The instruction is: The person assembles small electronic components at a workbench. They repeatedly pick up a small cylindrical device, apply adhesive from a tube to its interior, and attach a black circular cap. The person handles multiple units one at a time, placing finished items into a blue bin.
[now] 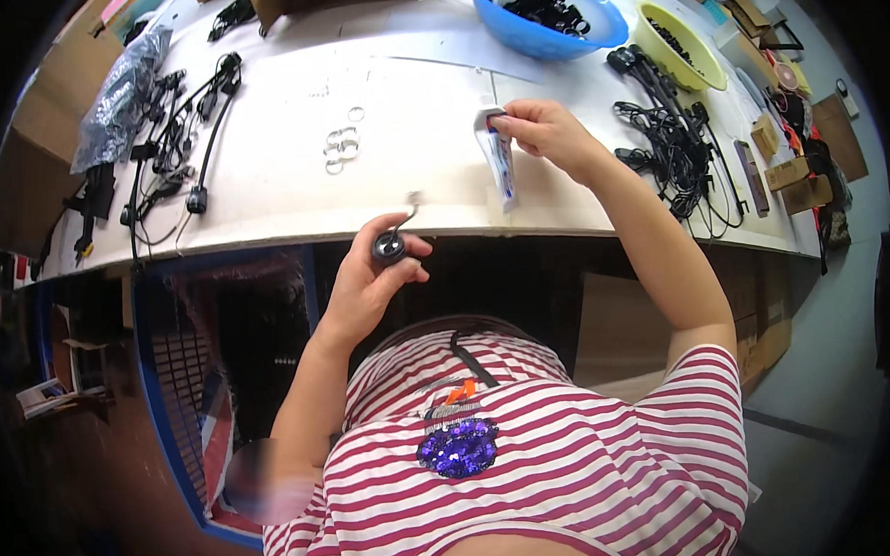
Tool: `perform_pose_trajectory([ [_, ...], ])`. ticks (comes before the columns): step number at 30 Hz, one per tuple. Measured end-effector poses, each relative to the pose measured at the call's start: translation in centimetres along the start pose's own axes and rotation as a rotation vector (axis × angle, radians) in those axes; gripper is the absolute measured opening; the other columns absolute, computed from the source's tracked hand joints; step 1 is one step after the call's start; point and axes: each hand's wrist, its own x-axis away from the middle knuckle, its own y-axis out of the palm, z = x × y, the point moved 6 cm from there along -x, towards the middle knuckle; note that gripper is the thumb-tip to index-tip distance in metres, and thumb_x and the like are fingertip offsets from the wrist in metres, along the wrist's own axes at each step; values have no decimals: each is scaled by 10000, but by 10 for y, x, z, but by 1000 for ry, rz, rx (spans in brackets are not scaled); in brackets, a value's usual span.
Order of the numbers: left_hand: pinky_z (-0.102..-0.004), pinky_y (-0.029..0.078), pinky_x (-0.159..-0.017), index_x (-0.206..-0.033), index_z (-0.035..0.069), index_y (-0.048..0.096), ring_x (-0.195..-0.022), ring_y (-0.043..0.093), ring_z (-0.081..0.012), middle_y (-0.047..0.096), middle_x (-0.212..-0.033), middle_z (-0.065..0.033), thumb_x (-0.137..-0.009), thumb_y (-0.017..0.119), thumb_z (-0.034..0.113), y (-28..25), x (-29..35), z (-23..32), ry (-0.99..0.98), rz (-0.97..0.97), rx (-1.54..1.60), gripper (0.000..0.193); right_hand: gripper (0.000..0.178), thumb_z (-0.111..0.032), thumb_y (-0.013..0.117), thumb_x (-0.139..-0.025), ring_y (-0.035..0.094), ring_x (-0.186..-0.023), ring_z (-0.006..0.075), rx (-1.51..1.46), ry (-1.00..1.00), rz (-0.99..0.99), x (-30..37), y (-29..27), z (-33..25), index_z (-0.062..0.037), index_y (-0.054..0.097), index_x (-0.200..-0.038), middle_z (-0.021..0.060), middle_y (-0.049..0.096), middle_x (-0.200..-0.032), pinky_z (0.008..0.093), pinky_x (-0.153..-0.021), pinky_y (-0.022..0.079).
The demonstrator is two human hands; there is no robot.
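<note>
My left hand [367, 275] is closed around a small round black part [388, 246] with a shiny face, in front of the table edge. A short dark wire rises from the part, its tip blurred. With thumb and fingers, my right hand [553, 135] grips the upper end of a white tube [498, 167] with blue and red print. The tube slants down over the table's front area. Several small pale rings [342, 147] lie on the white table [273, 164], between my left hand and the black cables.
Black cables with plugs [180, 156] and a clear plastic bag [123, 100] lie at the left. A blue basin [551, 42] and a yellow basin [683, 51] at the back hold black parts. More bundled black cables [671, 129] lie at the right. A blue-framed crate [167, 366] stands below.
</note>
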Motion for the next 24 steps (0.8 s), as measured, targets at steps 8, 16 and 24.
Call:
perform_pose_trajectory([
  [8, -176, 374, -648, -1125, 35, 456, -735, 460, -69, 518, -850, -24, -819, 565, 28, -3, 14, 11, 58, 4, -94, 324, 298, -326, 581, -839, 514, -663, 171, 428, -81, 191, -87, -46, 21, -39, 655, -866, 73, 602, -722, 297, -638, 409],
  [16, -189, 418, -646, -1157, -18, 528, -728, 493, -70, 520, -856, -25, -664, 648, -103, -1, 19, 24, 148, 51, -240, 515, 334, -377, 560, -835, 572, -738, 313, 955, -452, 516, -39, -10, -39, -50, 625, -860, 138, 628, -784, 339, -684, 448],
  [24, -215, 486, -678, -1202, 2, 509, -753, 576, -117, 580, -930, -90, -679, 699, -51, -3, 16, 21, 200, 118, 207, 559, 442, -225, 618, -802, 587, -812, 224, 536, -137, -468, 87, 143, 28, -37, 488, -1180, 157, 566, -1107, 313, -765, 467],
])
